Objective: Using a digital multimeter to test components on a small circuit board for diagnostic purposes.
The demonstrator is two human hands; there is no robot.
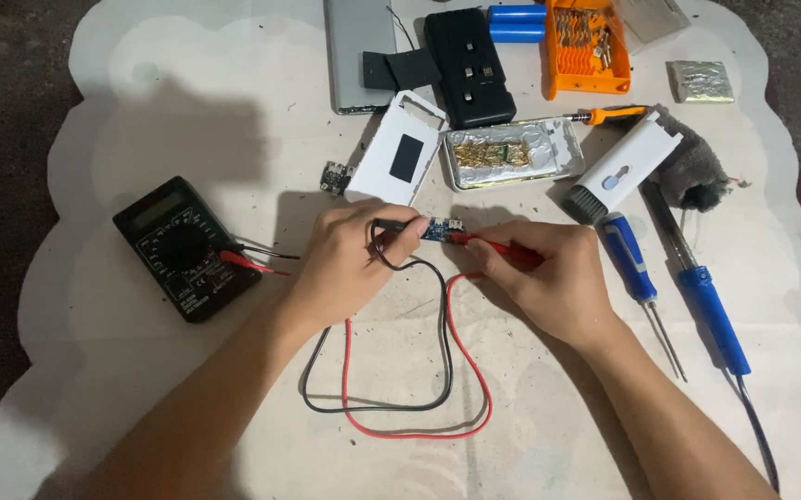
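A pale sheet with a wavy edge [76, 120] covers the desk, and dark floor shows around it on the left and the right. The part of the sheet close to the person is mostly free; only loops of the black wire [444, 315] and the red wire [463, 347] lie there.

The left hand [349, 255] is closed around the black probe [389, 225], pinched between thumb and fingers. The right hand [548, 273] is closed around the red probe [493, 246]. Both tips meet at the small blue circuit board [439, 229], which lies on the sheet between the hands.

On the left, well apart, lies the black multimeter [186, 245]. Just behind the hands are a white case [398, 153] and a foil-lined tray [509, 154]. On the right lie a white brush tool [624, 167], a blue-handled tweezer tool [633, 264] and a blue soldering iron [710, 310]. Along the far edge are a grey tablet [356, 51], a black power bank [468, 65] and an orange bit holder [585, 46], so this side is crowded.
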